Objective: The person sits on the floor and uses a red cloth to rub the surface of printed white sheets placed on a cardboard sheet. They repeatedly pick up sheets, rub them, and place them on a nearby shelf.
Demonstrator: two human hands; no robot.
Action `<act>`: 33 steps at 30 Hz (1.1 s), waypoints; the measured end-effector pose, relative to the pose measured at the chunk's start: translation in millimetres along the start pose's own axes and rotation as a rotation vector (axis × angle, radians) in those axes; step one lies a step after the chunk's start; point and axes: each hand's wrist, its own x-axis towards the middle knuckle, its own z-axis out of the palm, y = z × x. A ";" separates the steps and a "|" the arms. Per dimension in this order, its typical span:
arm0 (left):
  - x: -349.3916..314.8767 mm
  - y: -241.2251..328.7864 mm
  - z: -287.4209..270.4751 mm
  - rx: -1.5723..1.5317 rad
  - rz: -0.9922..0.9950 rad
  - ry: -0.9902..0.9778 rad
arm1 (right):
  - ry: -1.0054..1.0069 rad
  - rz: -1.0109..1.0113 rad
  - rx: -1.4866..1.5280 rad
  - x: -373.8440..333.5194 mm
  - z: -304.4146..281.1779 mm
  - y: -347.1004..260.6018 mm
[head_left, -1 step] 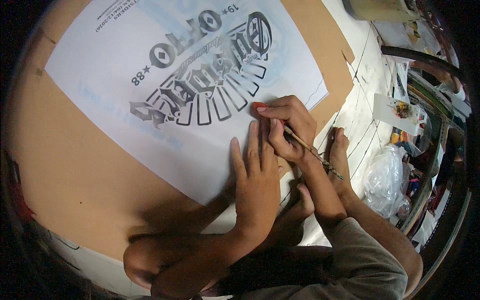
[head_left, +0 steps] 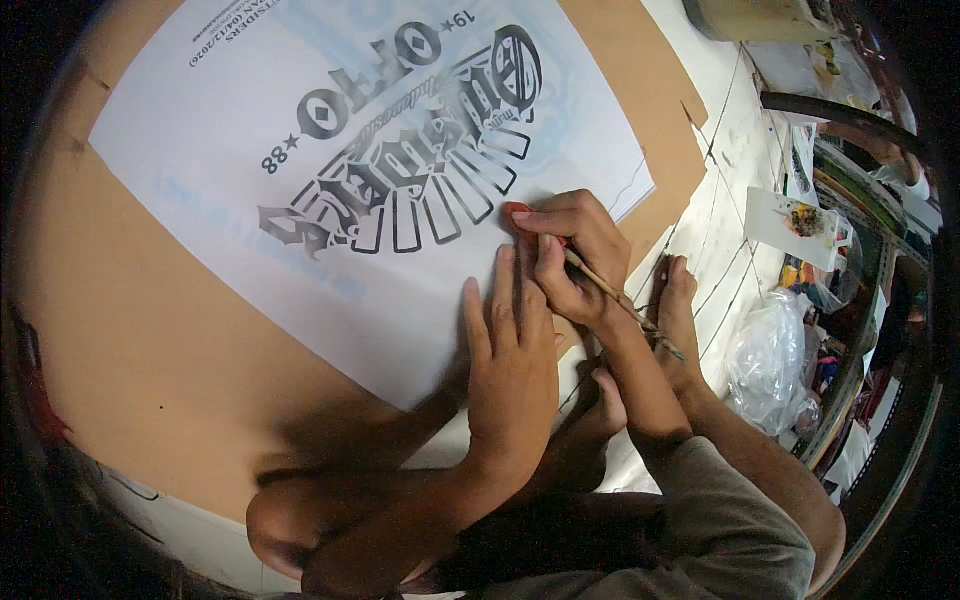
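My left hand [head_left: 510, 375] lies flat with its fingers stretched out over the lower corner of a white printed sheet [head_left: 420, 310]. The sheet carries black lettering and a fan of outlined bars, upside down to me. Beside it, my right hand [head_left: 585, 255] is closed in a pen-like grip at the sheet's edge, just below the bars. A thin tan stick [head_left: 600, 280] like a brush handle sticks out of this hand, its greenish end lying over the wrist. Something red [head_left: 517, 211] shows at the index fingertip. The fingers hide the stick's working end.
Under the sheet is a large brown board [head_left: 200, 370] with a torn right edge. White floor tiles [head_left: 715, 220] run to the right. A clear plastic bag [head_left: 770, 360], a stained white card [head_left: 795, 225] and a cluttered rack [head_left: 860, 200] stand there. My bare foot [head_left: 678, 300] is near the right hand.
Almost nothing differs. My left hand's fingers have shifted very slightly, and the right hand stays at the same spot on the sheet.
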 end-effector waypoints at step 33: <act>-3.0 0.1 -8.1 0.073 0.015 -0.100 | 0.005 -0.090 -0.143 2.9 1.3 7.0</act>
